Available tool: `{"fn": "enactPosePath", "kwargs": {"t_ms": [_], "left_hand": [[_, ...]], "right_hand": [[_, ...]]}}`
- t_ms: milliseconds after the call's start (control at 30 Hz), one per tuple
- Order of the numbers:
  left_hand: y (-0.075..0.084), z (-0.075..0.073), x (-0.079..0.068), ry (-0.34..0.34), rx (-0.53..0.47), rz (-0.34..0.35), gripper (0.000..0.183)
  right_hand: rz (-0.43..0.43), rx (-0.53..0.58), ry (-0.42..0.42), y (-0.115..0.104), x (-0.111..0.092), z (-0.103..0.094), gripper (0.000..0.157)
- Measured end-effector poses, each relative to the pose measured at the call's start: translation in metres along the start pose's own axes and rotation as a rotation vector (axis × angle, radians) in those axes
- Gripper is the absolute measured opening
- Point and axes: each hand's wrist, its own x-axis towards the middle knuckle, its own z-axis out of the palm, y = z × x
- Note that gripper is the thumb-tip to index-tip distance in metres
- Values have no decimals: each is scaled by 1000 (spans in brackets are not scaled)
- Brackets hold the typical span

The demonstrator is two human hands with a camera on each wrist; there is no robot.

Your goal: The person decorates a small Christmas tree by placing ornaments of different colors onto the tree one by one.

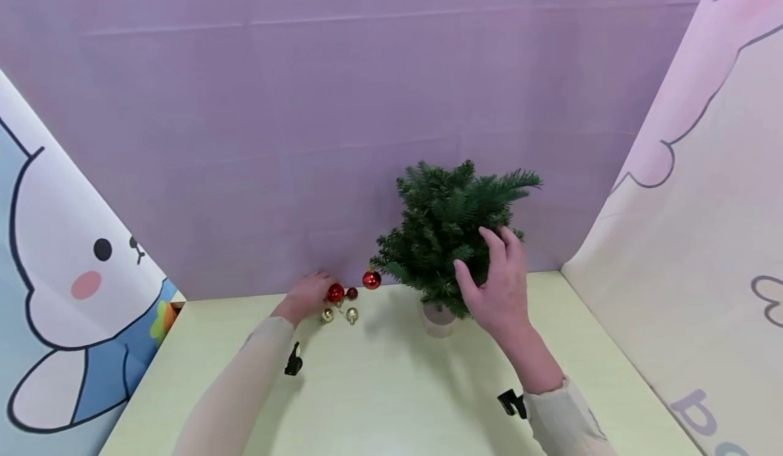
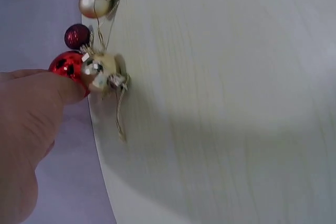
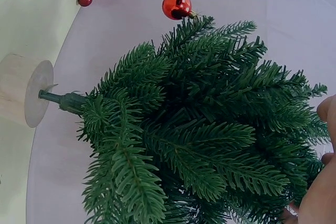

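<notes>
At the table's back edge, my left hand (image 1: 308, 297) pinches a shiny red bauble (image 2: 65, 65) between thumb and fingers, part of it hidden by the thumb. Crowded around that bauble are a small dark red bauble (image 2: 77, 36) and two gold baubles, one pale gold (image 2: 93, 2) with a string loop. My right hand (image 1: 503, 289) is at the right side of a small green Christmas tree (image 1: 440, 218), fingers spread and gently bent at its branches. Another red bauble (image 1: 371, 280) hangs from the tree's lower left branch.
The tree stands on a pale round base (image 1: 438, 321) on a light wood-grain table (image 1: 379, 401). A purple cloth backdrop (image 1: 306, 136) rises behind the table. Printed panels flank both sides, the left one with a cartoon animal (image 1: 79, 238).
</notes>
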Motion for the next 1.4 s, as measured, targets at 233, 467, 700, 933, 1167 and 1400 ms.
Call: {"fn": "enactPosePath", "kwargs": {"t_ms": [233, 467, 700, 933, 1167, 1400], "left_hand": [[-6, -1, -8, 2, -49, -64, 53], [-4, 6, -11, -8, -157, -100, 54], [-3, 7, -8, -9, -174, -73, 60], [5, 4, -3, -28, -170, -65, 53], [6, -6, -15, 46, -259, -192, 61], [10, -27, -44, 149, -288, -232, 57]], "right_hand": [[9, -4, 10, -1, 0, -1, 59], [10, -12, -4, -1, -2, 0, 59], [4, -2, 1, -2, -1, 0, 59], [5, -26, -26, -1, -1, -3, 59], [23, -5, -18, -4, 0, -6, 59], [6, 17, 4, -6, -1, -4, 59]]}}
